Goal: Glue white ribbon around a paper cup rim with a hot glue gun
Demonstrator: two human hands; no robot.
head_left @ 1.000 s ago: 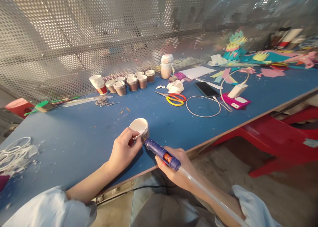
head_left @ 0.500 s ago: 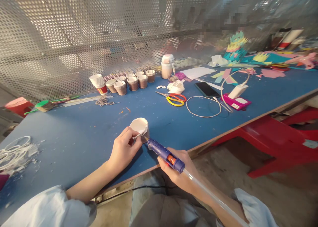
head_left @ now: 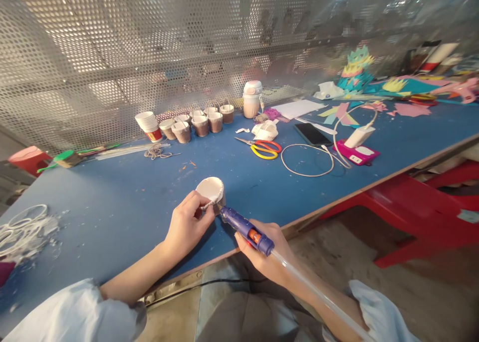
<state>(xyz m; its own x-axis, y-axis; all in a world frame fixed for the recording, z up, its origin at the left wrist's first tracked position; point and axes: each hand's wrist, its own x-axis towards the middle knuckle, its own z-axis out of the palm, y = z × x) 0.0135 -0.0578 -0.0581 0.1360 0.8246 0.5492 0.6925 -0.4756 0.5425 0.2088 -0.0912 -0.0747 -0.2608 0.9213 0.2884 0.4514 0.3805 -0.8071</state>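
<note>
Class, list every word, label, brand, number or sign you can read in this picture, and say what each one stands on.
Readable text: none.
Too small to read: the mark on the red band of the stacked paper cups.
Too small to read: the blue mark on the white packet.

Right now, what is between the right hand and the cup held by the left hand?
In the head view, the purple glue gun lies there, gripped by the right hand and pointing at the cup.
</note>
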